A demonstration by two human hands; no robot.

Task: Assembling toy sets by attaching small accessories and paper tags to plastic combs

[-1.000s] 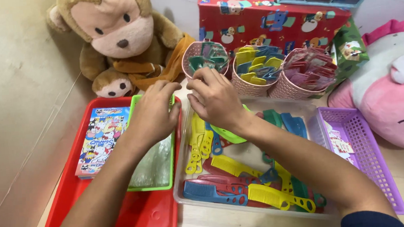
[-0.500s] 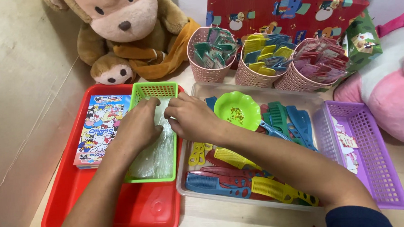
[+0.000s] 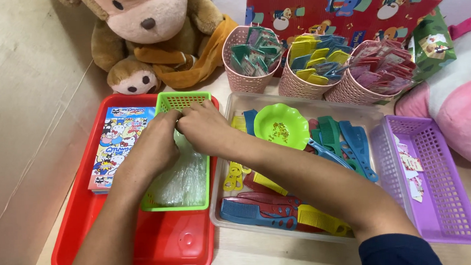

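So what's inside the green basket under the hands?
The green basket holds a pile of clear plastic bags. The left hand and right hand cover its upper part, hiding anything beneath.

Clear bags (image 3: pixel 184 178): lying in a crinkly heap inside the green basket (image 3: pixel 188 99), under both hands.
Picture packs (image 3: pixel 119 146): sitting stacked flat in the red tray (image 3: pixel 161 249), left of the green basket; rectangular, blue and white with bright cartoon figures.
Pink cups: standing in a row behind the clear tray, holding small packets in teal (image 3: pixel 255 52), yellow (image 3: pixel 312 56) and red (image 3: pixel 385 65).
Gift box (image 3: pixel 336 6): standing at the back; red, covered in cartoon pictures.
Small labels (image 3: pixel 411 166): lying in the purple basket (image 3: pixel 444 213); white with red.
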